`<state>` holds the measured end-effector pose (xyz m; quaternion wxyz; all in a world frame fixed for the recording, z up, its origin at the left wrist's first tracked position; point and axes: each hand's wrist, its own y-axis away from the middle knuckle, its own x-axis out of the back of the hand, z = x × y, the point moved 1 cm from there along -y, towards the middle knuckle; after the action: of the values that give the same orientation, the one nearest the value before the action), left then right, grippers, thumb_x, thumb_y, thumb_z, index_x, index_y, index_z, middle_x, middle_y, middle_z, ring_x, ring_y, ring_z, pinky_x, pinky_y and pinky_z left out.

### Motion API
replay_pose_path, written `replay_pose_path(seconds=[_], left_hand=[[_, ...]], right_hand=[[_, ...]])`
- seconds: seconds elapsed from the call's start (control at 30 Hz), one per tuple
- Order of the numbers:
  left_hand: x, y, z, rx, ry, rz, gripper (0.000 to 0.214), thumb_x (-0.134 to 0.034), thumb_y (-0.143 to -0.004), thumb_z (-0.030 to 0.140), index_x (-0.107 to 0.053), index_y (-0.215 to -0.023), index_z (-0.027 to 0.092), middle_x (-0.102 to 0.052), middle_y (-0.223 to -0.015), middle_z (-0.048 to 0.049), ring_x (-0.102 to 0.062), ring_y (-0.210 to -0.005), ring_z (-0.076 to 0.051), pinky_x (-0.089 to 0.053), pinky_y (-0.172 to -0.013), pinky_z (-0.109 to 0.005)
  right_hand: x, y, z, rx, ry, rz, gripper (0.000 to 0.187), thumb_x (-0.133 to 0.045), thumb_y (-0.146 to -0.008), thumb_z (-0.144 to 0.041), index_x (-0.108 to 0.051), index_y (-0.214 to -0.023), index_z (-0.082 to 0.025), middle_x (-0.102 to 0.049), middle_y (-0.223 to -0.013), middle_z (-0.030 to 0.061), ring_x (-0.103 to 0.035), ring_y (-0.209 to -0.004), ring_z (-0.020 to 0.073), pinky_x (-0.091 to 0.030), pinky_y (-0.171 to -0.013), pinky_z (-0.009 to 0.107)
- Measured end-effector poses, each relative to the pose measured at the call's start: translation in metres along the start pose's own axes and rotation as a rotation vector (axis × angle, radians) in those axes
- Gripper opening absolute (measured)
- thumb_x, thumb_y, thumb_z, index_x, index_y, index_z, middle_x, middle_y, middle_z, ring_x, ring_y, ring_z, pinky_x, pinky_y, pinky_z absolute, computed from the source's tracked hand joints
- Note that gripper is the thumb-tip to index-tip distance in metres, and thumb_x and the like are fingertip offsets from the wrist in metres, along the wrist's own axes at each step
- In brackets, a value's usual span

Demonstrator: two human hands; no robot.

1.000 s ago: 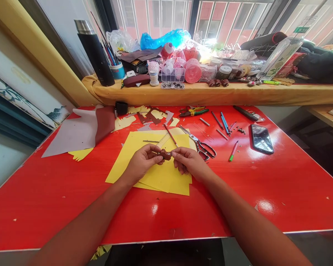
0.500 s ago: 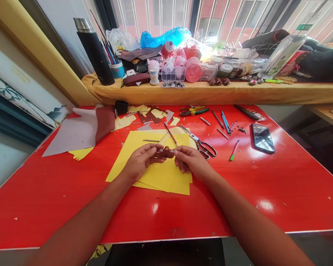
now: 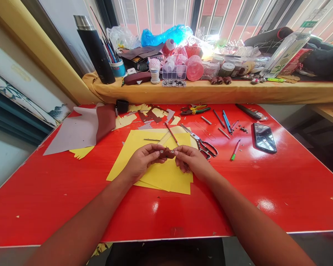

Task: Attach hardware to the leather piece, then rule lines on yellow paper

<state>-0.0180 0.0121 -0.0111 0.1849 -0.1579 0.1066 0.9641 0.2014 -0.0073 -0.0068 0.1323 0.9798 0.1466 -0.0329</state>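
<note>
Between my two hands is a small brown leather piece (image 3: 167, 153) with a round metal snap near each end. My left hand (image 3: 143, 161) pinches its left end between thumb and fingers. At the other end, my right hand (image 3: 192, 162) grips it the same way, fingers curled beneath. Both hands hover over overlapping yellow sheets (image 3: 152, 176) on the red table. Just past the hands lie a red pencil-like stick (image 3: 172, 133), a ruler (image 3: 164, 139) and a thin metal rod (image 3: 151, 139). Scissors (image 3: 201, 142) rest right of the sheets, blades pointing away.
Brown and yellow scraps (image 3: 152, 113) and pliers (image 3: 195, 109) lie at the table's back. On the right are a phone (image 3: 264, 137), a green-tipped pen (image 3: 235, 150) and blue pens (image 3: 226, 121). A large brown sheet (image 3: 105, 123) sits left; a crowded shelf (image 3: 155, 92) runs behind.
The leather piece has tilted slightly in my fingers, and its upper edge looks flatter. Both hands keep their grip in nearly the same place; the view has shifted a little.
</note>
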Motion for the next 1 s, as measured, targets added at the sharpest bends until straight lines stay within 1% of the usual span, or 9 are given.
replay_pose_path(seconds=[0.23, 0.4, 0.53, 0.73, 0.87, 1.0], left_hand=[[0.0001, -0.0003, -0.0018, 0.003, -0.017, 0.008, 0.036, -0.090, -0.080, 0.040, -0.075, -0.103, 0.017, -0.081, -0.113, -0.0128, -0.078, -0.109, -0.032, -0.061, -0.092, -0.042], [0.0002, 0.0001, -0.0027, 0.000, -0.063, 0.007, 0.034, -0.089, -0.081, 0.040, -0.074, -0.102, 0.018, -0.082, -0.111, -0.0116, -0.078, -0.107, -0.031, -0.061, -0.088, -0.040], [-0.0002, 0.0001, -0.0021, -0.011, -0.113, 0.010, 0.032, -0.089, -0.080, 0.041, -0.075, -0.100, 0.019, -0.083, -0.106, -0.0107, -0.079, -0.099, -0.028, -0.061, -0.082, -0.037], [-0.0035, -0.0004, -0.0012, -0.016, -0.141, 0.031, 0.032, -0.089, -0.077, 0.040, -0.076, -0.097, 0.018, -0.083, -0.101, -0.0105, -0.079, -0.090, -0.026, -0.060, -0.077, -0.035], [-0.0048, -0.0001, -0.0002, -0.017, -0.148, 0.040, 0.032, -0.089, -0.076, 0.040, -0.076, -0.095, 0.018, -0.082, -0.097, -0.0104, -0.078, -0.085, -0.024, -0.060, -0.075, -0.035], [-0.0040, -0.0003, 0.0000, -0.002, -0.142, 0.042, 0.035, -0.090, -0.076, 0.042, -0.076, -0.096, 0.018, -0.083, -0.099, -0.0109, -0.077, -0.085, -0.024, -0.060, -0.076, -0.036]], right_hand=[[0.0002, 0.0003, -0.0001, -0.007, 0.019, -0.009, 0.039, -0.075, -0.088, -0.057, -0.064, -0.097, -0.021, -0.066, -0.069, -0.0029, -0.053, -0.046, 0.0090, -0.033, -0.042, 0.022], [-0.0001, -0.0005, 0.0007, 0.000, 0.028, -0.012, 0.039, -0.075, -0.088, -0.058, -0.065, -0.098, -0.021, -0.066, -0.069, -0.0028, -0.053, -0.045, 0.0091, -0.033, -0.042, 0.022], [-0.0004, -0.0015, 0.0024, 0.001, 0.042, -0.012, 0.038, -0.074, -0.088, -0.057, -0.064, -0.097, -0.021, -0.067, -0.069, -0.0031, -0.053, -0.044, 0.0088, -0.033, -0.041, 0.022], [-0.0007, -0.0013, 0.0024, -0.007, 0.069, -0.012, 0.037, -0.074, -0.088, -0.056, -0.064, -0.096, -0.021, -0.067, -0.069, -0.0028, -0.054, -0.045, 0.0088, -0.034, -0.041, 0.022], [-0.0008, -0.0008, 0.0016, -0.010, 0.085, -0.008, 0.036, -0.074, -0.088, -0.055, -0.064, -0.095, -0.021, -0.068, -0.069, -0.0024, -0.055, -0.045, 0.0089, -0.034, -0.042, 0.022], [-0.0008, -0.0011, 0.0019, -0.008, 0.082, -0.010, 0.036, -0.073, -0.089, -0.055, -0.064, -0.096, -0.021, -0.068, -0.069, -0.0023, -0.055, -0.045, 0.0090, -0.034, -0.041, 0.022]])
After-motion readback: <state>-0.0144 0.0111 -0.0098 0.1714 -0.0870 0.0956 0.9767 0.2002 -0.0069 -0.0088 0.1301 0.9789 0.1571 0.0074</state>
